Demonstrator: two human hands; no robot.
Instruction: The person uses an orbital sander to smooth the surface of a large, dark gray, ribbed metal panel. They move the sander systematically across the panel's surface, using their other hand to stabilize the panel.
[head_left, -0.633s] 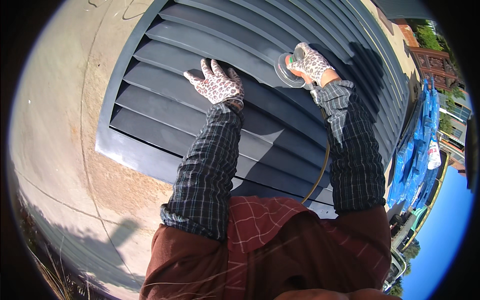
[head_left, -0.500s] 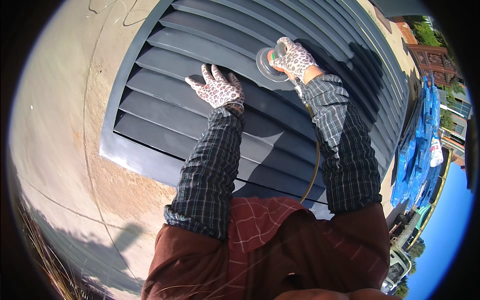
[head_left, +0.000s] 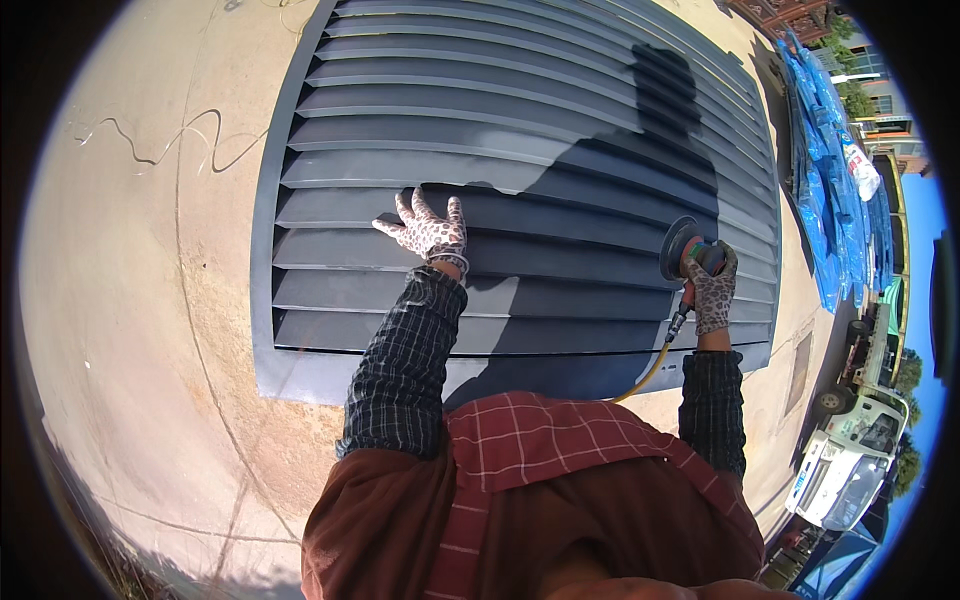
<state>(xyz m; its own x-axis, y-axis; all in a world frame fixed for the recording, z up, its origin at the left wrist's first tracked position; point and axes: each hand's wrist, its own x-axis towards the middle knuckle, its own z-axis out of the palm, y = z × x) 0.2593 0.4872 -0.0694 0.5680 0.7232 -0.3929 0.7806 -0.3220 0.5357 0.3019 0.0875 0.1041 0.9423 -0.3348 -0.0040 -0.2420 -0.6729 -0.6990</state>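
A large dark grey louvred panel [head_left: 420, 131] with slanted slats lies in front of me. My left hand [head_left: 432, 228], in a leopard-print glove, rests on its slats with fingers spread, holding nothing. Toward the panel's right side my right hand [head_left: 712, 290], gloved alike, is wrapped round a round-pad sander [head_left: 682, 248]. The sander's disc is at the slats; whether it touches them I cannot tell. From its rear end a yellow hose [head_left: 648, 378] runs back toward my body.
Pale concrete ground [head_left: 130, 260] surrounds the panel, with a thin curly wire [head_left: 190, 140] lying on the left. Blue-wrapped material [head_left: 825, 170] is stacked on the right. A white truck [head_left: 848, 465] stands farther right. My shadow falls across the panel.
My right hand has moved the sander rightward and nearer to me across the slats. My left hand stays spread on the panel. The whole view has turned.
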